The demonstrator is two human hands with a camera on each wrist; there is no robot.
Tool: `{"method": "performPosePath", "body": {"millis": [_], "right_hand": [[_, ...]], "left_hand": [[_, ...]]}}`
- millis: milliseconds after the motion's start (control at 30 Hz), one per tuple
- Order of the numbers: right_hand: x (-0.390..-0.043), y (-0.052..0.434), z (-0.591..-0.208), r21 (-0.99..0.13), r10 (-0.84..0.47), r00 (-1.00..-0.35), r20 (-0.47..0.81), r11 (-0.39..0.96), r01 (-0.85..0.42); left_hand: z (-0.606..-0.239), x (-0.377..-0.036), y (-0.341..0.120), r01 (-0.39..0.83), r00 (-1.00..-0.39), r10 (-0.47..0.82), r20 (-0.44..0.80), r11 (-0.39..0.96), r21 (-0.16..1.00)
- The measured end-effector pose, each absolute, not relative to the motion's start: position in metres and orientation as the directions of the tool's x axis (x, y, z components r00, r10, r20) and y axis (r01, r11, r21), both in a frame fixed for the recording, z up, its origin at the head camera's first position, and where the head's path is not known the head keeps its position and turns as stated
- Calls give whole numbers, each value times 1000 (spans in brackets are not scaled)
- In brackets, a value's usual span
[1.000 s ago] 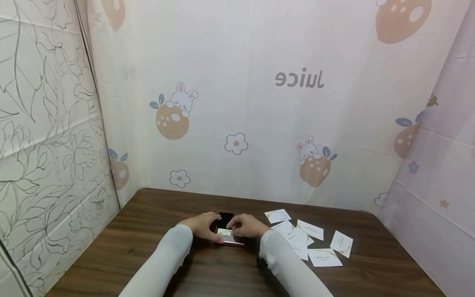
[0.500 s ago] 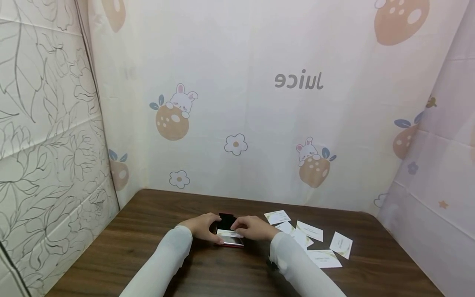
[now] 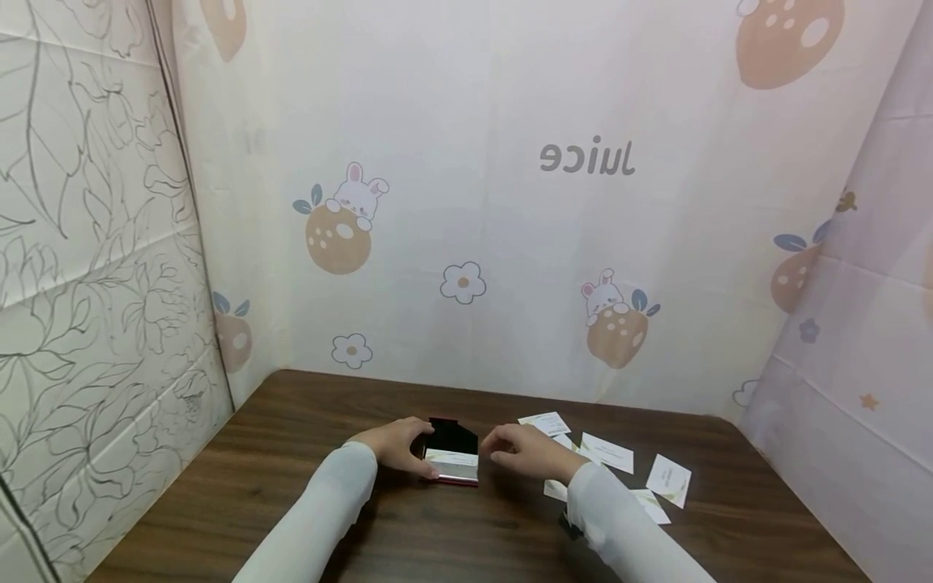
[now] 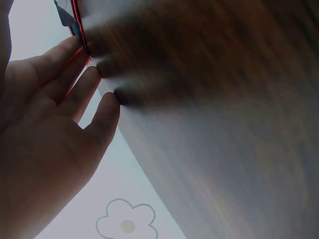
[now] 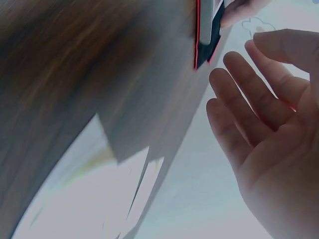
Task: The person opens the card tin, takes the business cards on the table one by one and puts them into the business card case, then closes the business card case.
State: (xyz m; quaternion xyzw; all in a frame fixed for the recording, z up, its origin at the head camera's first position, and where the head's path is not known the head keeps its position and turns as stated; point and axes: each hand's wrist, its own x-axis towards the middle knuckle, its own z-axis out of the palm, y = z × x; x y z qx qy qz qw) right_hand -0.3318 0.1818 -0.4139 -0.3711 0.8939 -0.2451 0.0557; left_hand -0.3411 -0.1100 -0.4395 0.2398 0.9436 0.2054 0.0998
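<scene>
A small business card case [image 3: 459, 437] with a black inside and red edges lies opened on the table. A white card [image 3: 453, 458] with printed lines sits in its front half. My left hand [image 3: 398, 446] holds the case by its left side, thumb at the front and fingers toward the back. The left wrist view shows fingertips right at the red edge of the case [image 4: 78, 22]. My right hand [image 3: 534, 453] hovers to the right of the case, holding nothing. Its fingers are loosely bent and apart in the right wrist view, with the palm [image 5: 284, 159] showing.
Several white cards with gold trim lie scattered on the right of the brown wooden table [image 3: 291, 437], among them a card [image 3: 608, 453] and a tilted card [image 3: 669, 479]. My right forearm covers part of them. A patterned curtain [image 3: 466, 202] hangs behind the table.
My right hand has come away from the card in the case and moved right, toward the scattered cards. The left hand and the case stay in place.
</scene>
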Motion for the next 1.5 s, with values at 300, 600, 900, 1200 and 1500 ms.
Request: {"method": "performPosePath", "body": {"millis": [300,600,900,1200,1500], "right_hand": [[-324,232,-405,-461,-647,-759,78,652,-603],[-322,278,-409,-447,-528,-849,-7,762,-470],[-319,296,-413,-404,-476,-878,-55,814,-417],[-317,300,-420,-400,-402,-908,-114,856,-329],[-316,302,-420,-426,-424,-898,-116,838,-341]], "left_hand": [[-441,-343,-109,422,-862,499,-89,802,422],[-440,-343,-109,412,-865,492,-96,808,421],[-441,-344,-110,407,-867,488,-101,811,420],[-440,-342,-110,397,-870,480,-112,817,418],[-441,-342,-109,402,-870,482,-106,817,412]]}}
